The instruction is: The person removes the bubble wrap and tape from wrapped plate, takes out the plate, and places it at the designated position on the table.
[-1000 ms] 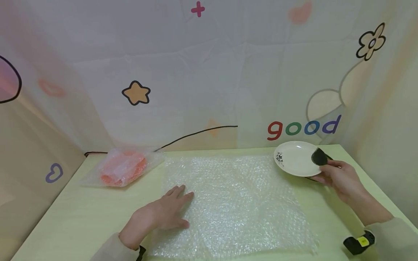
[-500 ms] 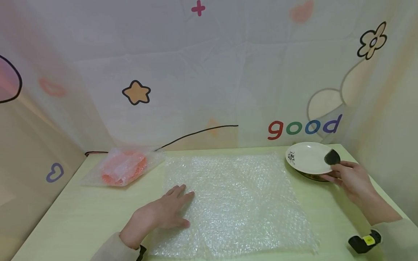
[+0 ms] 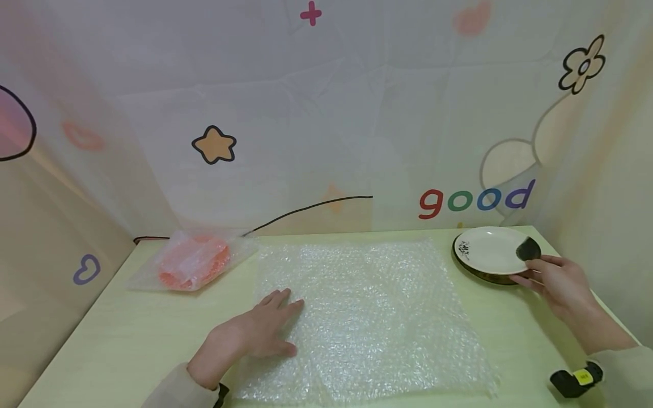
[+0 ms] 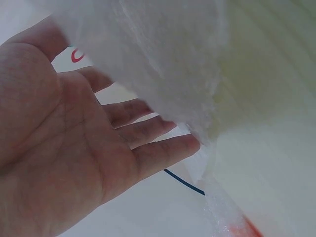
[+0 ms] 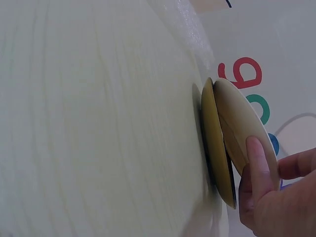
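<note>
My right hand (image 3: 561,283) pinches the near right rim of a white oval plate (image 3: 490,249), which has a dark patch at one end and a small black print at the other. Beneath it sits a second, darker plate (image 3: 487,276); the right wrist view shows its yellowish-brown underside (image 5: 217,143). The white plate (image 5: 242,118) is tilted, its far end close to the dark plate's rim. With fingers spread, my left hand (image 3: 255,331) rests on the left side of a bubble wrap sheet (image 3: 367,323). The left wrist view shows the wrap's edge (image 4: 163,64) over the fingertips.
At the back left of the pale green table (image 3: 102,340) lies a coral-pink item (image 3: 194,263) in clear bubble packaging. A printed curtain (image 3: 306,113) hangs along the back and sides. The bubble wrap covers the table's middle.
The right hand has carried the white plate rightward and down, from partly beside the dark plate to over it. The left hand has stayed in place on the bubble wrap.
</note>
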Action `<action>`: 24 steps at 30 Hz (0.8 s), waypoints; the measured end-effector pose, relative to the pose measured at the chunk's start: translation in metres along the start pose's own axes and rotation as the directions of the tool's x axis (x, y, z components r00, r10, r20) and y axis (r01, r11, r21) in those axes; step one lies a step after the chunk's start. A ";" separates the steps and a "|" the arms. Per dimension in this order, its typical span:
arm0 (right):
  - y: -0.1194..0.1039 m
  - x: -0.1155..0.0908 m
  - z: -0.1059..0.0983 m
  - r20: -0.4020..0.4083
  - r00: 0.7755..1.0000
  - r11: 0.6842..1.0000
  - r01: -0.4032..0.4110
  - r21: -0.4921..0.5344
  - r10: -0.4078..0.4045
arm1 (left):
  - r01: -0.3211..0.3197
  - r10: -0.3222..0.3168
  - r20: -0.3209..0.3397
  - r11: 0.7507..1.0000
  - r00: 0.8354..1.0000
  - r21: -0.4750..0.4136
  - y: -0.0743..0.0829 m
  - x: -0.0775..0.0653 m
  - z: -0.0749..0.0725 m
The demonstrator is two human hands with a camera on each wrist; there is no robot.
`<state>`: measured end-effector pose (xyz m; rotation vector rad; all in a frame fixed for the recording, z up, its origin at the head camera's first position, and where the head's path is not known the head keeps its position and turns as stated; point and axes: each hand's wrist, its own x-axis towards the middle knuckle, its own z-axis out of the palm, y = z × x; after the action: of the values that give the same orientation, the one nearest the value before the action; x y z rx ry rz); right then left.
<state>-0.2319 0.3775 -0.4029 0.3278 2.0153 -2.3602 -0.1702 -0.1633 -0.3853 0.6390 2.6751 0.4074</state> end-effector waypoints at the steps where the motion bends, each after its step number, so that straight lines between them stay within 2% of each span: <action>1: 0.000 0.000 -0.001 -0.002 1.000 1.000 -0.003 0.010 0.003 | 0.001 -0.001 0.000 1.000 1.000 0.001 0.000 0.000 0.000; 6: -0.002 0.000 -0.005 -0.018 1.000 0.999 -0.020 0.049 0.021 | -0.002 0.002 0.002 1.000 1.000 0.016 0.000 0.001 0.000; 18: 0.000 0.002 -0.013 -0.026 0.999 1.000 -0.027 0.002 0.027 | 0.002 -0.002 0.005 1.000 1.000 0.018 0.001 0.000 0.000; 24: 0.003 0.002 -0.013 -0.056 0.998 1.000 0.002 -0.017 -0.003 | 0.004 -0.004 0.001 1.000 1.000 0.009 0.002 -0.001 0.000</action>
<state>-0.2312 0.3900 -0.4081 0.3955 2.0593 -2.3597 -0.1688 -0.1619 -0.3841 0.6361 2.6781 0.3939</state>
